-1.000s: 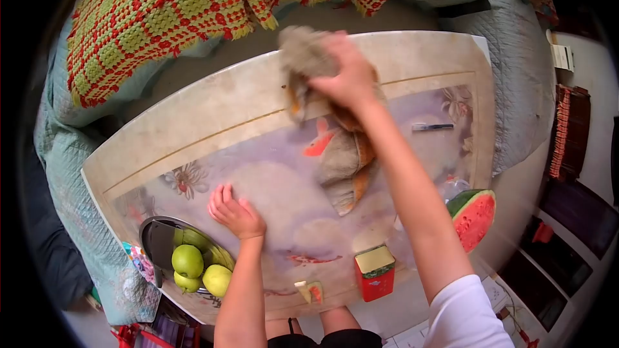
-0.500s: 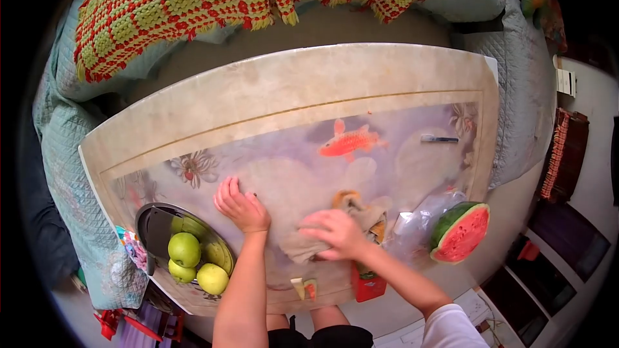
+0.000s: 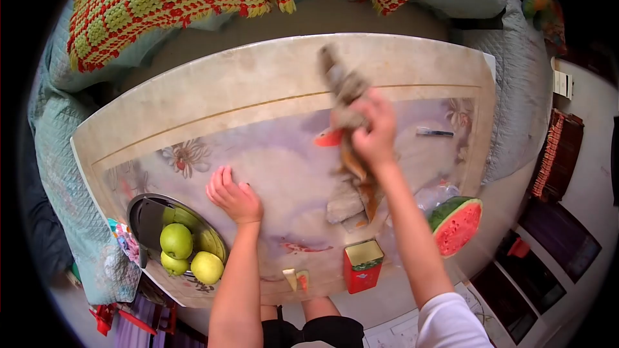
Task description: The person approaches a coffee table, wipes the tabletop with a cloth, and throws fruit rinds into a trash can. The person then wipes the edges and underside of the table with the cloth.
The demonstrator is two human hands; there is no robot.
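Observation:
My right hand (image 3: 374,132) grips a brown-grey cloth (image 3: 351,87), stretched out and blurred by motion over the printed orange fish (image 3: 327,138). Below the hand the cloth trails toward a pale grey-beige patch; I cannot tell whether that is part of it. My left hand (image 3: 235,200) rests on the table (image 3: 258,67) with its fingers extended, holding nothing. To its lower left stands an oval metal tray (image 3: 143,209) with green apples (image 3: 176,240) and a yellow-green fruit (image 3: 207,267).
A red box (image 3: 363,270) with an open top stands near the front edge. Two small wedge-shaped pieces (image 3: 296,280) lie left of it. At the right are a cut watermelon (image 3: 459,225), a clear plastic bag (image 3: 438,196) and a slim pen-like item (image 3: 434,132).
My right hand has carried the cloth from near the front edge up and away across the table, stretching it out. The red box now shows fully. My left hand has hardly moved.

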